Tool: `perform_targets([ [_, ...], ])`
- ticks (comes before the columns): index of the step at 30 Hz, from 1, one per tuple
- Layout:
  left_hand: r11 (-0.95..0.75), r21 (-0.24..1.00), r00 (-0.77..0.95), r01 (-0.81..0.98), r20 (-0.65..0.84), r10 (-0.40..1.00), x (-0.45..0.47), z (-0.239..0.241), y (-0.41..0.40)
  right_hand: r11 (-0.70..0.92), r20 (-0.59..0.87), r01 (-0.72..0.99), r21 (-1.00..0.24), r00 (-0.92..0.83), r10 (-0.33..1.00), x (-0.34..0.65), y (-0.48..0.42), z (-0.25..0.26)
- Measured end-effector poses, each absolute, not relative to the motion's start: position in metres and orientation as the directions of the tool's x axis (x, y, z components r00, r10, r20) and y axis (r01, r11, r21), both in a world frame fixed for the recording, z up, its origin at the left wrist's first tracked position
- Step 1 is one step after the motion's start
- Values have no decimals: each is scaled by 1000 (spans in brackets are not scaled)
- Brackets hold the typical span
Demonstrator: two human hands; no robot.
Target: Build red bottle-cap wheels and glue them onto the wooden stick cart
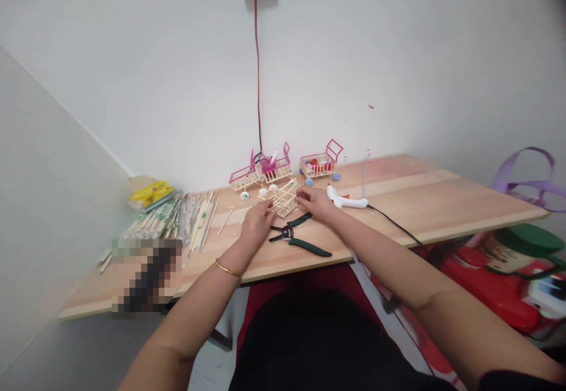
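Observation:
Between my two hands is a small cart frame [284, 201] of pale wooden sticks, low over the table. My left hand [257, 221] has its fingers closed at the frame's left side. On the opposite side, my right hand [316, 203] pinches the right edge; some fingertips are hidden. Wire-stripping pliers [288, 235] with dark green handles lie spread just in front of the frame. A white glue gun [347, 200] rests beyond my right wrist. Loose cut sticks [226, 219] lie to the left of my left hand.
Mini carts with pink rims, such as the filled cart [319, 167], stand along the wall. Bundled sticks [201, 220] and a yellow packet [151, 193] occupy the left side. A black cord [398, 224] runs from the glue gun over the table's front edge. Red containers [490, 288] stand below right.

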State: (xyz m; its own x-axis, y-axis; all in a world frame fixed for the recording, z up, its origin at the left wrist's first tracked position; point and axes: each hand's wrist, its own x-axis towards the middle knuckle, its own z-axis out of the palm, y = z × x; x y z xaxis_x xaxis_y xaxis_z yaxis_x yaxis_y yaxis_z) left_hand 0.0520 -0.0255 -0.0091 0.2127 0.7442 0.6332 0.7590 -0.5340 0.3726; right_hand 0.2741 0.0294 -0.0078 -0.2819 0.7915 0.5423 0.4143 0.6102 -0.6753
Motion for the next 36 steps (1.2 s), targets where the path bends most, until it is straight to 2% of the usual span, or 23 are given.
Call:
perform_targets([
  [7,-466,351,156,812,639,753,48,-3,-27,605,548,450,-657,-267,793,275,28,-3],
  [14,-532,374,179,760,667,724,47,0,-28,595,526,424,-683,-278,803,273,25,-3],
  [27,-522,346,189,779,665,723,41,-1,-24,586,487,322,-743,-340,804,273,21,-3],
  [31,-579,331,206,745,712,672,42,5,-29,586,493,294,-755,-334,803,273,21,-3],
  [36,-670,379,212,638,750,626,51,13,-38,591,520,261,-763,-296,801,277,22,1],
])
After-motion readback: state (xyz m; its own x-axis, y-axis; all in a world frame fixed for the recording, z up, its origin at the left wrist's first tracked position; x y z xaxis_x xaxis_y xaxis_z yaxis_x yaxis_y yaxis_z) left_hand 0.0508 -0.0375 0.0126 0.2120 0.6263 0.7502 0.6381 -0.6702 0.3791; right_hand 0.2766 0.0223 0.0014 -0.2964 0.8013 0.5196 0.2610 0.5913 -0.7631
